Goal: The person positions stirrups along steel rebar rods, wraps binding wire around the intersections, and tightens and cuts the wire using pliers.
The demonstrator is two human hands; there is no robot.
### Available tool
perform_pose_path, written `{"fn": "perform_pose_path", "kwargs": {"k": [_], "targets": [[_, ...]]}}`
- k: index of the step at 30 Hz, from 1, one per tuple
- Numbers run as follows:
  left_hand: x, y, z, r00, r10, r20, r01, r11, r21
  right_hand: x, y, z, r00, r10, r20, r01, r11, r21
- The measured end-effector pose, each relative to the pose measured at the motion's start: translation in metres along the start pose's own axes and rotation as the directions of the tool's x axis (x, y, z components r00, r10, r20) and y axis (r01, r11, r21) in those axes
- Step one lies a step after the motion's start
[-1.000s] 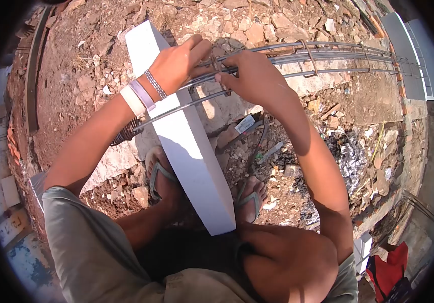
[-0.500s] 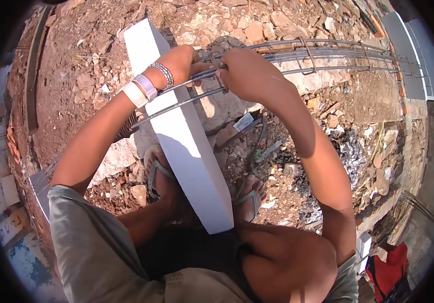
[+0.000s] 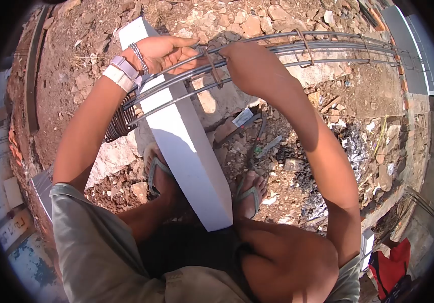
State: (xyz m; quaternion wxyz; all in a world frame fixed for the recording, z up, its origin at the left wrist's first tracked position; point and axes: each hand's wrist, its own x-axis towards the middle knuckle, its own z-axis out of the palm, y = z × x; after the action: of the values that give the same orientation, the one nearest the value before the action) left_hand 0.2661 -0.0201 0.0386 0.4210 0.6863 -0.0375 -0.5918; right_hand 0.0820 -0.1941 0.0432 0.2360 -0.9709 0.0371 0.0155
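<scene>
Head view. The work in hand appears to be the handling of a wire stirrup (image 3: 213, 68) on a set of long steel bars (image 3: 186, 76). The bars run crosswise above a white beam (image 3: 196, 166), from a cluster of stirrups (image 3: 121, 123) on the left towards the wall side on the right. The left hand (image 3: 162, 52) is open, its fingers extended behind the upper bar, with nothing visibly grasped. The right hand (image 3: 257, 68) is curled against the bars just beside the wire stirrup; its fingertips are hidden, so what it grips, if anything, cannot be told. Any adjustment would call for keeping the wire stirrup square across the bars. Open room lies along the bars between the right hand and the next stirrup (image 3: 305, 46); leftward, the beam's upper edge and the cluster limit movement. The feet (image 3: 250, 197) flank the beam.
</scene>
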Motion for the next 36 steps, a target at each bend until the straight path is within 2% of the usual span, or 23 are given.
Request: {"fn": "perform_pose_path", "kwargs": {"k": [2, 4, 6, 7, 10, 13, 16, 18, 19, 22, 23, 25, 26, 28, 29, 30, 31, 34, 35, 36], "targets": [[0.006, 0.0, -0.003, 0.999, -0.033, -0.041, 0.036, 0.997, 0.071, 0.0, -0.006, -0.002, 0.999, 0.008, 0.032, -0.006, 0.999, -0.043], [0.016, 0.0, -0.008, 0.997, -0.081, -0.019, 0.083, 0.97, 0.229, 0.001, -0.008, -0.002, 0.999, 0.0, 0.042, 0.003, 0.997, -0.076], [0.02, 0.001, -0.007, 0.992, -0.129, -0.011, 0.125, 0.936, 0.33, 0.0, 0.001, -0.004, 0.998, -0.053, -0.02, 0.052, 0.998, -0.033], [0.017, 0.004, -0.006, 0.991, -0.131, 0.027, 0.116, 0.941, 0.317, 0.002, 0.004, -0.004, 0.996, -0.075, -0.054, 0.074, 0.997, -0.013], [0.011, 0.009, -0.007, 0.979, -0.128, 0.156, 0.081, 0.957, 0.278, 0.015, 0.0, -0.002, 0.997, 0.008, 0.074, 0.002, 0.99, -0.138], [0.008, 0.006, -0.002, 0.973, -0.111, 0.202, 0.057, 0.965, 0.256, 0.011, -0.008, -0.023, 0.946, 0.165, 0.28, -0.236, 0.94, 0.244], [0.008, 0.012, 0.005, 0.982, -0.15, 0.112, 0.107, 0.942, 0.319, 0.006, 0.001, -0.015, 0.946, 0.155, 0.284, -0.28, 0.833, 0.477], [0.006, 0.014, 0.008, 0.987, -0.158, -0.001, 0.146, 0.907, 0.395, 0.003, -0.001, 0.0, 0.999, 0.042, 0.011, -0.043, 0.984, 0.175], [0.006, 0.009, 0.01, 0.994, -0.101, -0.049, 0.112, 0.94, 0.323, 0.001, -0.003, 0.004, 0.993, -0.05, -0.107, 0.05, 0.999, -0.007], [0.009, -0.008, 0.017, 0.975, 0.052, -0.214, -0.025, 0.992, 0.127, 0.004, -0.014, -0.005, 0.998, 0.021, 0.066, -0.01, 0.987, -0.163], [0.015, -0.013, 0.011, 0.98, 0.115, -0.161, -0.098, 0.989, 0.111, 0.004, -0.012, -0.001, 0.999, 0.024, 0.036, -0.02, 0.991, -0.13], [0.023, -0.015, 0.012, 0.95, 0.213, -0.23, -0.152, 0.954, 0.258, 0.009, -0.007, 0.004, 0.999, 0.023, -0.025, -0.025, 0.997, -0.074], [0.026, -0.017, 0.012, 0.928, 0.265, -0.263, -0.173, 0.929, 0.328, 0.014, -0.003, 0.003, 0.998, 0.053, 0.023, -0.054, 0.998, 0.025], [0.022, -0.023, 0.016, 0.842, 0.471, -0.262, -0.331, 0.836, 0.438, 0.019, 0.0, 0.0, 0.986, 0.106, 0.127, -0.133, 0.965, 0.224], [0.019, -0.03, 0.019, 0.794, 0.546, -0.265, -0.378, 0.786, 0.489, 0.019, 0.004, 0.001, 0.962, 0.186, 0.202, -0.26, 0.849, 0.46], [0.013, -0.033, 0.025, 0.741, 0.619, -0.261, -0.421, 0.73, 0.538, 0.018, 0.006, 0.001, 0.926, 0.24, 0.292, -0.376, 0.66, 0.65], [0.007, -0.034, 0.03, 0.702, 0.663, -0.26, -0.438, 0.69, 0.576, 0.018, 0.008, 0.002, 0.882, 0.264, 0.39, -0.469, 0.416, 0.779], [0.004, -0.033, 0.036, 0.651, 0.715, -0.256, -0.384, 0.601, 0.701, 0.018, -0.003, -0.01, 0.931, 0.232, 0.282, -0.355, 0.756, 0.55], [0.012, -0.037, 0.03, 0.613, 0.758, -0.225, -0.416, 0.551, 0.723, 0.022, -0.004, -0.01, 0.923, 0.229, 0.308, -0.365, 0.774, 0.518], [0.015, -0.041, 0.031, 0.603, 0.756, -0.255, -0.437, 0.58, 0.687, 0.027, -0.005, -0.01, 0.915, 0.228, 0.333, -0.374, 0.79, 0.486]]}}
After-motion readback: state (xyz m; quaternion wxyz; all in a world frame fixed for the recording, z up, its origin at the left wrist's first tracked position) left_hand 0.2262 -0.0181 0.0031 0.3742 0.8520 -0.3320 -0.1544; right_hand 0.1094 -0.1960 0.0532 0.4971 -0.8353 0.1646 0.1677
